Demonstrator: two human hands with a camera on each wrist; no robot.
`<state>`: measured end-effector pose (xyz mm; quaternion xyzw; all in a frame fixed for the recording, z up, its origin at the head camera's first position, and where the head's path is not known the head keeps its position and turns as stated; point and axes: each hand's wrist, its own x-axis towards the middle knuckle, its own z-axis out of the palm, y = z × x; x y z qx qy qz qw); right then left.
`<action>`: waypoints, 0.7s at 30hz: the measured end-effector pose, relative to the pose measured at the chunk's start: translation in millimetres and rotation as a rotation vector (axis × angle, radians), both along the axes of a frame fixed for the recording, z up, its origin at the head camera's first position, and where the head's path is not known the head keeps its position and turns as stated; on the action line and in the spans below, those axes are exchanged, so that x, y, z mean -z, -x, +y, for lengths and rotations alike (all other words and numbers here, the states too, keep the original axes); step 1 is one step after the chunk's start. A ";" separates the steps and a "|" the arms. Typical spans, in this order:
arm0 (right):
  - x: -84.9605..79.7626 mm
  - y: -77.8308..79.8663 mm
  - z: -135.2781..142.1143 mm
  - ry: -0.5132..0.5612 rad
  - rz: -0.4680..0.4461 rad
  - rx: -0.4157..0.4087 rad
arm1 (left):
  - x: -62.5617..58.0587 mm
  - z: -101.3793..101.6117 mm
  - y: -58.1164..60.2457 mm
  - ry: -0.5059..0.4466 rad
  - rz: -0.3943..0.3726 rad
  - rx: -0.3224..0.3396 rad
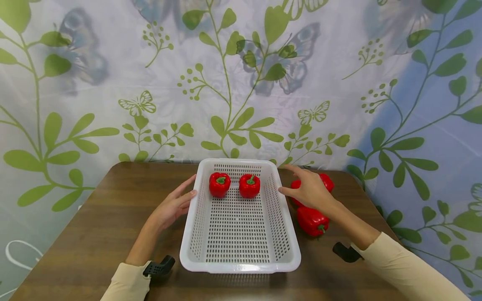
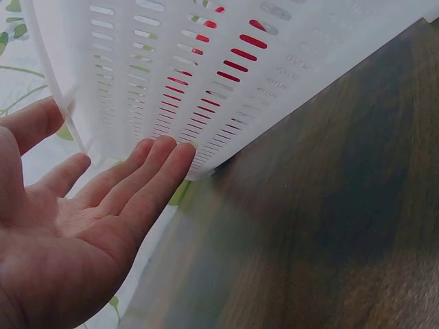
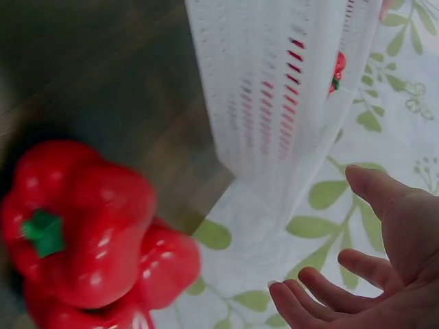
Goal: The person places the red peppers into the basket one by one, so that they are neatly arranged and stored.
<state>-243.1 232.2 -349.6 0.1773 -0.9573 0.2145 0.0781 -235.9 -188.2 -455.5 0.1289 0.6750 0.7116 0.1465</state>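
Note:
A white perforated plastic basket (image 1: 238,266) stands on the table with two red bell peppers inside, a left pepper (image 1: 219,188) and a right pepper (image 1: 249,190), both toward its far end. At the basket's left side my left hand (image 1: 173,209) has its fingers extended; in the left wrist view the fingertips (image 2: 180,154) lie against or close to the perforated wall. My right hand (image 1: 308,188) is by the right rim, thumb near it, fingers spread and nothing held. Beneath and beside that hand lie more red peppers (image 1: 312,221), partly hidden by it.
The brown wooden table (image 1: 105,234) carries the basket and the peppers. Behind it hangs a pale curtain (image 1: 165,121) printed with green leaves and butterflies. A black strap device (image 1: 160,266) sits on the left wrist, and another (image 1: 347,252) on the right.

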 end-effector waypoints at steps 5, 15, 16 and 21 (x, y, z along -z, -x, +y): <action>3.7 -9.9 17.6 -0.025 -0.017 0.033 | -0.6 0.2 0.5 0.002 0.002 -0.001; 18.9 -27.0 51.6 -0.060 0.000 0.073 | -1.3 0.5 2.0 0.011 -0.002 -0.007; 21.2 -28.9 54.7 -0.061 0.010 0.074 | -1.2 0.5 2.1 0.011 -0.003 -0.006; 35.2 -36.0 68.2 -0.062 0.059 0.075 | -0.3 -0.5 1.8 0.010 -0.006 -0.005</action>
